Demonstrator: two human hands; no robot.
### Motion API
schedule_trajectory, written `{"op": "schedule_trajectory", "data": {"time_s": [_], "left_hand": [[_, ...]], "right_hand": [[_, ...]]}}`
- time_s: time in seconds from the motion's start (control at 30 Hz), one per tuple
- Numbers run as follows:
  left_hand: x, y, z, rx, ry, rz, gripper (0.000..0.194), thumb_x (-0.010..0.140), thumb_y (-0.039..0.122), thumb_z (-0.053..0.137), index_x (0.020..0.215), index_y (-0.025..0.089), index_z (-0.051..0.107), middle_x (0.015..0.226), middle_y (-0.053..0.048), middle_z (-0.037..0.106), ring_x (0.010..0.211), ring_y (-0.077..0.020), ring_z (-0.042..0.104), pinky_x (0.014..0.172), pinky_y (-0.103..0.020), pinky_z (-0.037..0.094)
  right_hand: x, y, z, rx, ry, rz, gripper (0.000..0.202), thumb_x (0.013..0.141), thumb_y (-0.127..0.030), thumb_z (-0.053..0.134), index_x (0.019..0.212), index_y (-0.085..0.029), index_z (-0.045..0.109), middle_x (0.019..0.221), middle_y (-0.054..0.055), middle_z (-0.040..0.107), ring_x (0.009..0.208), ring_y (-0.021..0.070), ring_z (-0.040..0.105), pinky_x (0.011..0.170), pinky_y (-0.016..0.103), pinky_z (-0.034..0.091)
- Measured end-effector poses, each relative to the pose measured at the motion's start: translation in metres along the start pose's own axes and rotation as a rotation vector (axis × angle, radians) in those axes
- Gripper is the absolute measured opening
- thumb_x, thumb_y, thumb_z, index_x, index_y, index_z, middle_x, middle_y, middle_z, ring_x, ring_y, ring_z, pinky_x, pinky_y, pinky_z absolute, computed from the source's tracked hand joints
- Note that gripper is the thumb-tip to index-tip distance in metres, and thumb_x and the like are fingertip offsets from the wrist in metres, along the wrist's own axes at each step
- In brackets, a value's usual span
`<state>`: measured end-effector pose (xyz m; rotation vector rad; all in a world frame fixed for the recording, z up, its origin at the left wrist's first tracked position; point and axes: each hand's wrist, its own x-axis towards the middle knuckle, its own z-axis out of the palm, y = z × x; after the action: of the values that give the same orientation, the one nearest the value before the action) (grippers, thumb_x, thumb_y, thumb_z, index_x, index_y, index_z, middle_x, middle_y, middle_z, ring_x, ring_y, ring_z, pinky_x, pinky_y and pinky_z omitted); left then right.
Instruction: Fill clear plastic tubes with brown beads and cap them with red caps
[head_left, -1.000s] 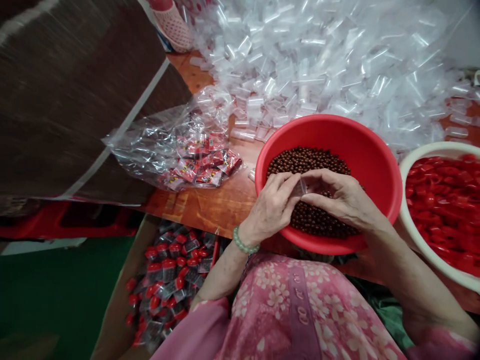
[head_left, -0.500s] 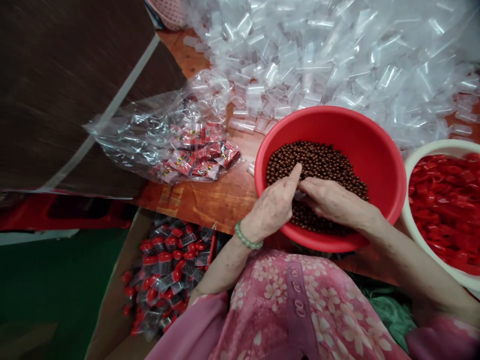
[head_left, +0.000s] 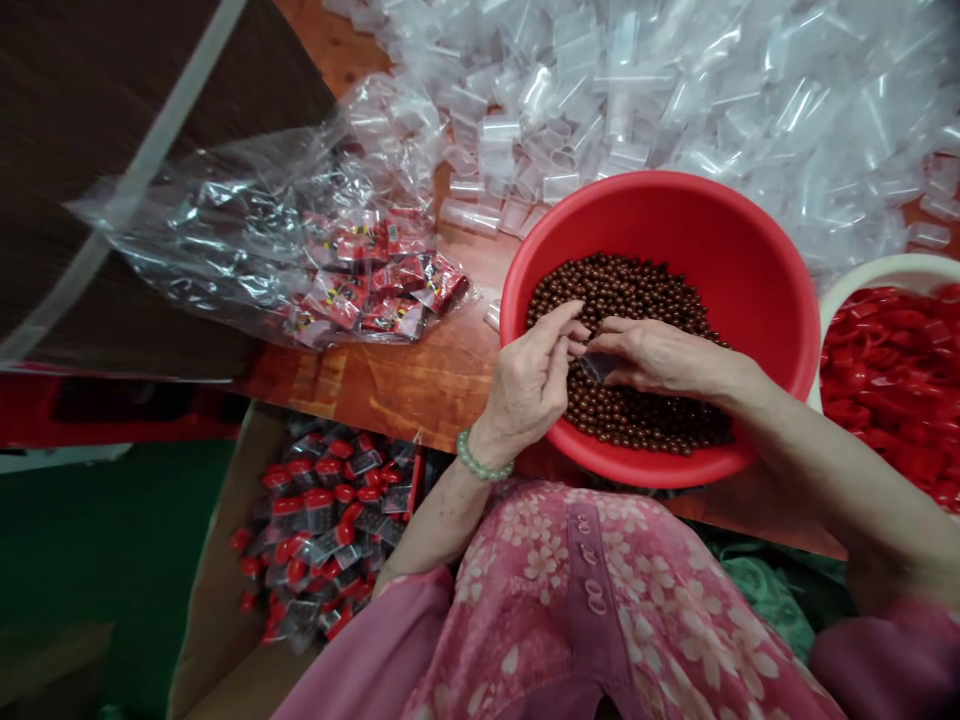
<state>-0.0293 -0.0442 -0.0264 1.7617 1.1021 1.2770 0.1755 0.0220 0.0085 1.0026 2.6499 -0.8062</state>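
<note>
A red basin (head_left: 776,300) holds many small brown balls (head_left: 637,290). Over its left part is my left hand (head_left: 531,375), fingers bent and partly apart near the balls, a green bead bracelet on the wrist; whether anything is between the fingers is too small to tell. Facing it, my right hand (head_left: 656,358) is closed round a clear plastic tube (head_left: 598,368), low over the balls. Its fingers partly cover the tube. The two hands' fingertips are close together.
Many clear tubes (head_left: 540,90) are piled behind the basin. A plastic bag with red packets (head_left: 397,290) lies left on the wooden table (head_left: 450,370). A white tub of red caps (head_left: 892,370) is at right. Filled, capped tubes (head_left: 322,520) lie in a box below.
My left hand has drawn back a little to the left, and its pointing index finger has bent. More of the clear tube shows in my right hand. The whole view has shifted slightly.
</note>
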Motion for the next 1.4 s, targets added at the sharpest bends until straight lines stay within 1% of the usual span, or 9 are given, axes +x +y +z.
{"op": "schedule_trajectory", "data": {"time_s": [0.1, 0.2, 0.37, 0.53, 0.73, 0.93, 1.03, 1.2, 1.4], "left_hand": [[-0.006, 0.000, -0.010, -0.074, 0.236, -0.093, 0.033, 0.109, 0.032, 0.039, 0.134, 0.027, 0.059, 0.110, -0.004, 0.074, 0.089, -0.0132, 0.074, 0.086, -0.031, 0.064], [-0.009, -0.021, -0.031, 0.050, 0.392, -0.138, 0.031, 0.107, 0.034, 0.040, 0.132, 0.029, 0.059, 0.112, -0.004, 0.073, 0.101, -0.0166, 0.074, 0.093, -0.036, 0.064], [-0.012, -0.073, -0.059, 0.411, 0.123, -0.134, 0.032, 0.096, 0.024, 0.052, 0.124, 0.020, 0.066, 0.131, -0.010, 0.071, 0.126, -0.0245, 0.066, 0.115, -0.048, 0.052], [-0.018, -0.090, -0.054, 0.449, -0.030, -0.158, 0.041, 0.095, 0.024, 0.052, 0.133, 0.016, 0.063, 0.143, -0.012, 0.066, 0.135, -0.0252, 0.061, 0.120, -0.048, 0.047], [-0.018, -0.071, -0.054, 0.305, 0.204, -0.194, 0.035, 0.098, 0.021, 0.047, 0.127, 0.016, 0.068, 0.131, -0.010, 0.072, 0.124, -0.0220, 0.067, 0.112, -0.043, 0.054], [-0.016, -0.017, -0.047, 0.177, 0.354, -0.069, 0.030, 0.102, 0.030, 0.056, 0.128, 0.022, 0.066, 0.134, -0.007, 0.066, 0.128, -0.0220, 0.064, 0.109, -0.040, 0.056], [-0.014, 0.007, -0.032, -0.027, 0.194, -0.125, 0.039, 0.099, 0.031, 0.061, 0.137, 0.023, 0.059, 0.144, -0.010, 0.060, 0.135, -0.0236, 0.060, 0.112, -0.040, 0.055], [-0.006, 0.023, -0.009, -0.419, -0.247, -0.380, 0.056, 0.096, 0.036, 0.065, 0.147, 0.019, 0.047, 0.146, -0.016, 0.059, 0.133, -0.0259, 0.063, 0.111, -0.040, 0.055], [0.002, 0.023, 0.001, -0.508, -0.305, -0.487, 0.061, 0.093, 0.042, 0.069, 0.144, 0.014, 0.053, 0.115, -0.011, 0.074, 0.094, -0.0175, 0.072, 0.083, -0.027, 0.060]], "right_hand": [[-0.005, 0.005, -0.007, -0.096, -0.039, 0.058, 0.017, 0.088, -0.018, 0.065, 0.104, -0.018, 0.071, 0.103, 0.008, 0.066, 0.085, 0.0196, 0.064, 0.074, 0.031, 0.048], [-0.010, 0.014, -0.011, -0.270, -0.057, 0.176, 0.014, 0.086, -0.014, 0.060, 0.093, -0.018, 0.072, 0.098, 0.009, 0.068, 0.070, 0.0168, 0.060, 0.061, 0.031, 0.042], [0.001, 0.010, -0.005, -0.326, -0.119, 0.160, 0.022, 0.080, -0.003, 0.054, 0.086, -0.016, 0.071, 0.096, 0.012, 0.072, 0.071, 0.0194, 0.064, 0.064, 0.033, 0.046], [0.015, -0.006, 0.002, -0.128, -0.132, -0.037, 0.021, 0.079, -0.007, 0.061, 0.097, -0.014, 0.070, 0.099, 0.010, 0.070, 0.091, 0.0222, 0.066, 0.085, 0.032, 0.052], [0.013, -0.007, 0.005, 0.253, -0.033, -0.032, 0.016, 0.079, -0.012, 0.071, 0.095, -0.015, 0.068, 0.098, 0.006, 0.068, 0.090, 0.0193, 0.062, 0.083, 0.030, 0.048], [-0.001, -0.010, -0.003, 0.844, 0.075, -0.003, 0.039, 0.079, -0.035, 0.082, 0.112, -0.019, 0.069, 0.084, -0.003, 0.063, 0.072, 0.0121, 0.054, 0.067, 0.026, 0.044], [-0.008, -0.017, -0.010, 1.042, 0.114, -0.013, 0.042, 0.075, -0.032, 0.086, 0.112, -0.019, 0.069, 0.075, -0.007, 0.057, 0.064, 0.0091, 0.049, 0.060, 0.024, 0.041], [-0.019, -0.023, -0.012, 1.151, 0.221, -0.079, 0.043, 0.073, -0.031, 0.090, 0.109, -0.019, 0.070, 0.082, -0.004, 0.064, 0.069, 0.0092, 0.054, 0.065, 0.024, 0.046], [-0.027, -0.020, -0.010, 1.058, 0.351, -0.062, 0.049, 0.072, -0.034, 0.092, 0.116, -0.020, 0.074, 0.107, 0.004, 0.075, 0.095, 0.0168, 0.069, 0.085, 0.030, 0.057]]}}
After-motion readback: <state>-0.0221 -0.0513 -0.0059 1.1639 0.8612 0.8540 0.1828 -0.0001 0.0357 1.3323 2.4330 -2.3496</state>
